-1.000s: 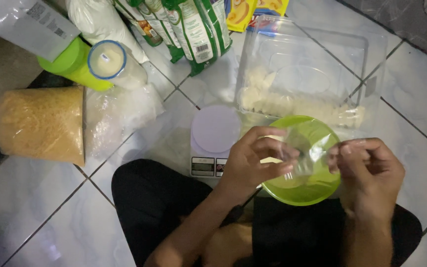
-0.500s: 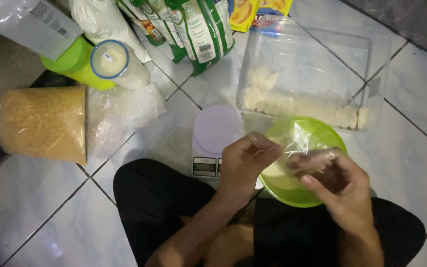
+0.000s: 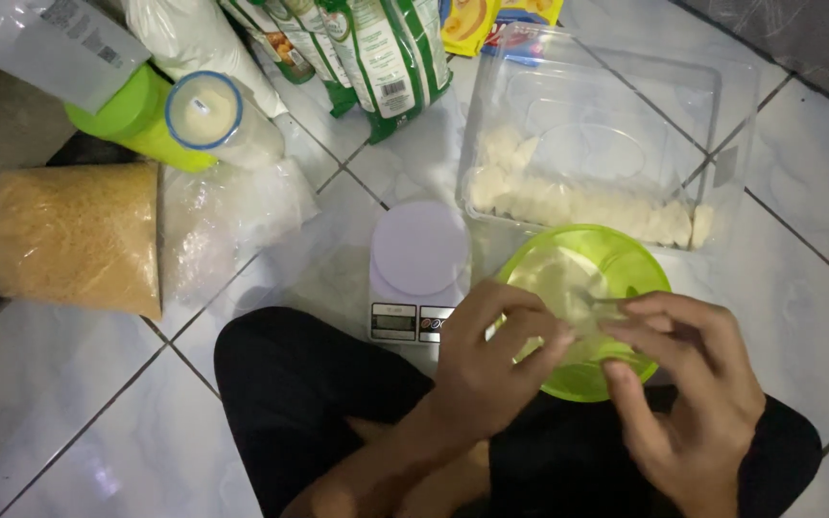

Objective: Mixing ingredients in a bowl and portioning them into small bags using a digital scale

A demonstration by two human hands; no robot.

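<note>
My left hand (image 3: 491, 360) and my right hand (image 3: 688, 393) meet over a green plastic bowl (image 3: 616, 259) that rests near my lap. Between their fingertips they pinch a small clear plastic bag (image 3: 578, 302), which is crumpled and hard to make out. Just left of the bowl stands a small white kitchen scale (image 3: 419, 269) with a round platform and nothing on it.
Behind the bowl stands a clear plastic tub (image 3: 606, 144) with pale pieces along its near wall. A big bag of golden crumbs (image 3: 74, 235) lies at the left, beside a green cylinder (image 3: 136, 120) and a blue-rimmed jar (image 3: 205, 110). Green packets (image 3: 386, 48) lean at the back on the tiled floor.
My two hands have come together over the bowl. The clear bag, held spread between them a second ago, is now bunched at my fingertips.
</note>
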